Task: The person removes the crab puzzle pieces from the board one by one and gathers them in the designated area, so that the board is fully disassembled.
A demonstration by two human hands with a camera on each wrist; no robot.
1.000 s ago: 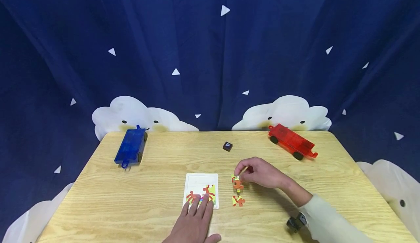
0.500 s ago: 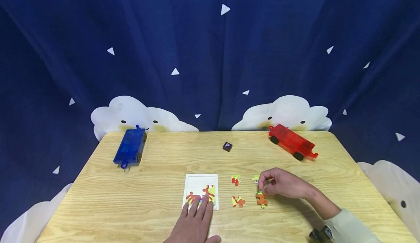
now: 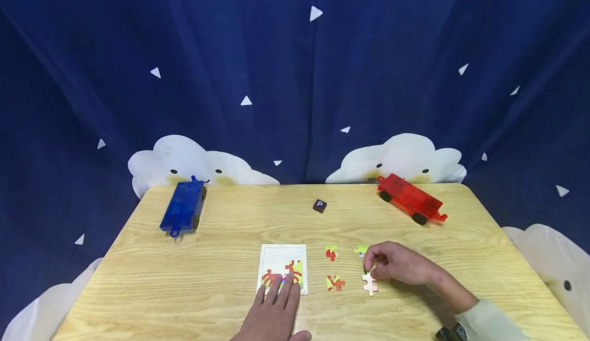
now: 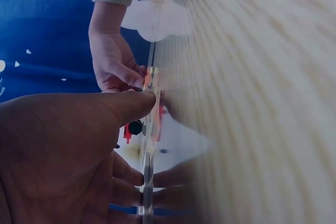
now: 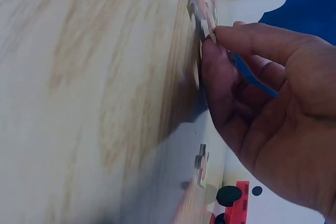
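My right hand [image 3: 400,264] pinches a jigsaw piece [image 3: 370,283] by its far edge, between thumb and fingertips. In the head view the piece looks pale and shiny; in the right wrist view it is tilted up from the tabletop. My left hand [image 3: 273,310] lies with straight fingers on the lower part of a white puzzle tray [image 3: 276,249]. Red and yellow fitted pieces [image 3: 295,268] show around those fingertips, partly hidden by them. Loose pieces lie right of the tray: a red-yellow one [image 3: 331,252], an orange-yellow one [image 3: 335,283], and a yellow-green one [image 3: 361,250] near my right fingers.
A blue wheeled toy car base [image 3: 183,206] stands at the table's back left, a red one [image 3: 410,197] at the back right. Between them sits a small dark block [image 3: 319,206] marked P. A navy curtain [image 3: 295,75] with clouds hangs behind the wooden table [image 3: 161,290].
My right hand has carried the jigsaw piece rightward and nearer, away from the left loose pieces. Its face has turned from orange to a pale glare. My left hand stays put.
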